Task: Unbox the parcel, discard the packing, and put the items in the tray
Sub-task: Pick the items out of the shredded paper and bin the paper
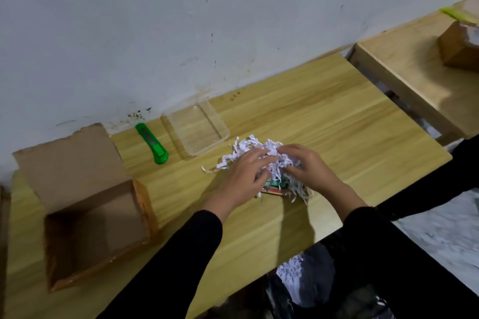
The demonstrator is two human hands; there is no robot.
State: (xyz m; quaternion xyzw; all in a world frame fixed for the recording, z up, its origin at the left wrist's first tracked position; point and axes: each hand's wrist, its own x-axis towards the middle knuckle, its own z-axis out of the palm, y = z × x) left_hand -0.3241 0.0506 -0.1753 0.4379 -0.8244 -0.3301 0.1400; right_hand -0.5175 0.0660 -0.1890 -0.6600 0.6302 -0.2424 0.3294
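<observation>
A pale wooden table runs along a scuffed white wall, and everything below is placed against the clear plastic tray that stands near the wall edge of that table.

Well to the left of the tray and nearer the person, an opened cardboard box sits with one flap laid back toward the wall; its inside shows bare brown board.

Just right of the tray and slightly nearer the person lies a heap of white shredded paper. Both hands are buried in it. The left hand has its fingers curled into the strands, gripping a bunch of them. The right hand meets it from the other side, fingers bent and pinching the same shreds. Under the heap, a teal and red item peeks out, flat on the wood, apart from the tray; what it is cannot be told.

Just left of the tray lies a green utility knife, touching nothing.

The tray itself holds nothing.
</observation>
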